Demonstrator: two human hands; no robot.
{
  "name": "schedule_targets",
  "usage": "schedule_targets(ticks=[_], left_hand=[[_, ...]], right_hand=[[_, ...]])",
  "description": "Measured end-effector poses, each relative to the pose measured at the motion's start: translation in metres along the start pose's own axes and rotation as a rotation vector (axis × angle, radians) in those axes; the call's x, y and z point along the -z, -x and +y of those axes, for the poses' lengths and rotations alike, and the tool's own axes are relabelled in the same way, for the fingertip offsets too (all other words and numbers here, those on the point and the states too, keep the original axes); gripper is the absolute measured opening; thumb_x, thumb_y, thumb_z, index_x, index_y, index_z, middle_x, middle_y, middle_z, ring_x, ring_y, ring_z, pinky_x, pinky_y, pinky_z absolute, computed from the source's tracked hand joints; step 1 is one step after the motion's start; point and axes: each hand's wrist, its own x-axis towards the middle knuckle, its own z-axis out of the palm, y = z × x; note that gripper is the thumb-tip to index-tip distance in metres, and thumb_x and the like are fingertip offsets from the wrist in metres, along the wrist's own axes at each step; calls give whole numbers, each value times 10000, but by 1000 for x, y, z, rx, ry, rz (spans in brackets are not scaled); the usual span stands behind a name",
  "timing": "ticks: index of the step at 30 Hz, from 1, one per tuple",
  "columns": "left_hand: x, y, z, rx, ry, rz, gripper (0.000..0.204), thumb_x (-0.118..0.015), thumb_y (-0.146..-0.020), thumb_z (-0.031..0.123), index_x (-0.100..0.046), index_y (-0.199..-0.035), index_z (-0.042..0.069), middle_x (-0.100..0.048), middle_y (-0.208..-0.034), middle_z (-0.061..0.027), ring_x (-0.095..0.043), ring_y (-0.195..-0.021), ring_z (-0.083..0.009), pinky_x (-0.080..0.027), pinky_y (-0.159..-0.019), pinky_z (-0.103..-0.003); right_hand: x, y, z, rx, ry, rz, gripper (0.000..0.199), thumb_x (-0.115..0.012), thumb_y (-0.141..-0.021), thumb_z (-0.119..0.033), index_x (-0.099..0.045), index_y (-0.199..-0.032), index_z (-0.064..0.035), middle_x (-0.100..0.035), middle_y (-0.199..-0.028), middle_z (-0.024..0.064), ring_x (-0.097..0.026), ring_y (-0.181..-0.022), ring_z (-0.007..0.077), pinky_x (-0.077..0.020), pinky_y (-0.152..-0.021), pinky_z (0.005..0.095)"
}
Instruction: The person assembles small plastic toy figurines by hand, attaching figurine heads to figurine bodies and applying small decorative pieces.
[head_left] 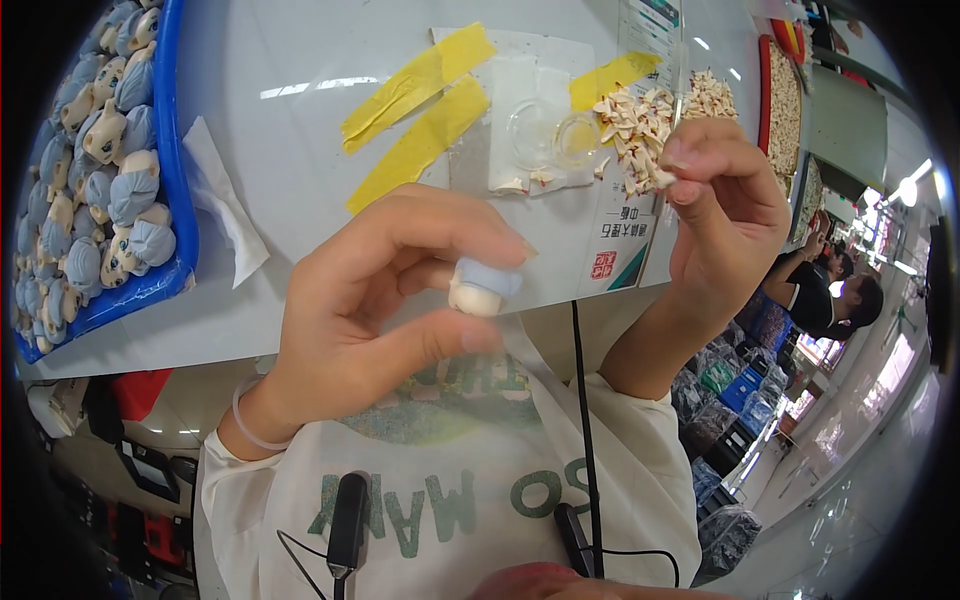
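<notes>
Over the near edge of the table, my left hand (345,290) pinches a small doll head (480,287) with pale blue hair between thumb and fingers. My right hand (735,200) is raised to the right, beside a pile of small cream pieces with reddish tips (635,125). Its thumb and index finger are closed on one small cream piece (664,180), apart from the doll head. Two small clear round dishes (530,135) stand left of the pile on a white sheet (500,85), where a few loose pieces also lie.
A blue tray (180,180) full of blue-haired doll heads stands at the left, with a white paper strip (225,205) beside it. Yellow tape strips (415,145) cross the table. A red-rimmed tray (780,100) of small pieces sits far right. A black cable (585,420) hangs before me.
</notes>
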Motion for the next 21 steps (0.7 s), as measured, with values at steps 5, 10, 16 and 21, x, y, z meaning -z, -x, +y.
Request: schedule_targets(ticks=[5,10,16,21], left_hand=[[8,-3,-5,-91,-1,-4,342,-700,-693,96,-521,-963,-14,-519,-965,-155,-542,-901,-224,-459,-761,-312],[22,-14,-1,-284,-337,-280,388,-706,-692,111,-494,-991,-16,-519,-967,-160,-543,-901,-233,-457,-783,-327],[1,-2,8,94,238,113,450,-698,-714,156,-463,-1060,-12,-517,-982,-154,-553,-875,-226,-465,-769,-325],[12,-7,-9,-205,-82,-25,454,-709,-702,195,-470,-1031,-6,-507,-974,-149,-573,-823,-212,-489,-703,-283]], right_hand=[[-19,-19,1,74,379,-191,154,-652,-617,63,-582,-753,43,-528,-814,106,-490,-757,165,-382,-686,243],[-21,-22,-8,87,603,-221,169,-653,-555,87,-594,-707,42,-513,-792,91,-475,-738,156,-372,-672,236],[-27,-26,-8,101,621,-154,176,-666,-532,72,-590,-687,37,-496,-767,78,-469,-725,154,-371,-667,232],[-31,-26,-9,72,579,-203,154,-666,-583,72,-594,-714,36,-500,-786,75,-472,-752,152,-360,-689,225]])
